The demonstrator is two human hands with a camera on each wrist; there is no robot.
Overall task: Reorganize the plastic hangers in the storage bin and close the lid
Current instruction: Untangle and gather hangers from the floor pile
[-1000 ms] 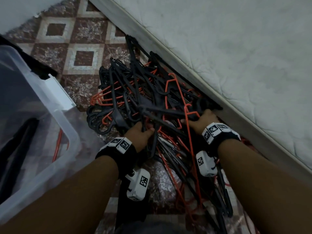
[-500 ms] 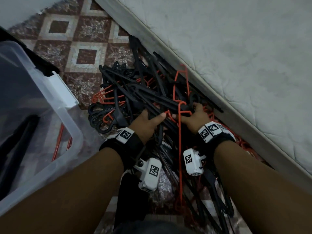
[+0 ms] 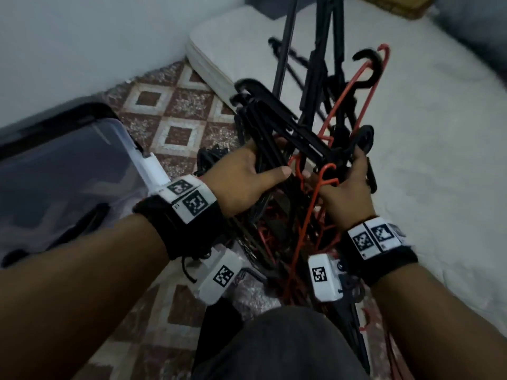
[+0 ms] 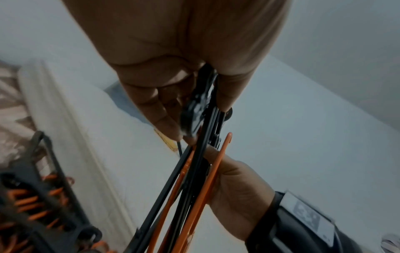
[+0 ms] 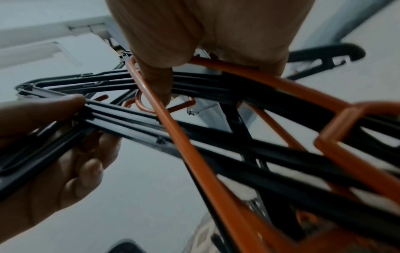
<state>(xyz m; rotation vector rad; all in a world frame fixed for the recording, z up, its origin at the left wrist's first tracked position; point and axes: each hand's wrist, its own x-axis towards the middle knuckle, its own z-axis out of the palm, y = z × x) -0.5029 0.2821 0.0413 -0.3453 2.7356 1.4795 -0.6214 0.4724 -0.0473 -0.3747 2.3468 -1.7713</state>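
A tangled bundle of black and orange plastic hangers [image 3: 310, 138] is lifted off the floor, its hooks sticking up over the mattress. My left hand [image 3: 247, 176] grips the black hangers [image 4: 201, 116] on the bundle's left side, fingers curled round them. My right hand [image 3: 343, 187] grips the right side, curled round an orange hanger [image 5: 238, 68] and black bars [image 5: 216, 137]. More hangers [image 4: 43, 205] lie in a heap on the floor below. The clear storage bin [image 3: 63, 171] stands at the left, its lid off; the lid is not seen.
A white mattress [image 3: 425, 133] fills the right side, its edge close behind the hangers. Patterned floor tiles [image 3: 175, 105] lie between bin and mattress. A pale wall [image 3: 82, 37] runs at the back left. My dark-clothed knee [image 3: 279, 344] is at the bottom centre.
Both hands have lifted the bundle of hangers up off the floor pile and toward me. The view has tilted up, showing the wall and more of the mattress.
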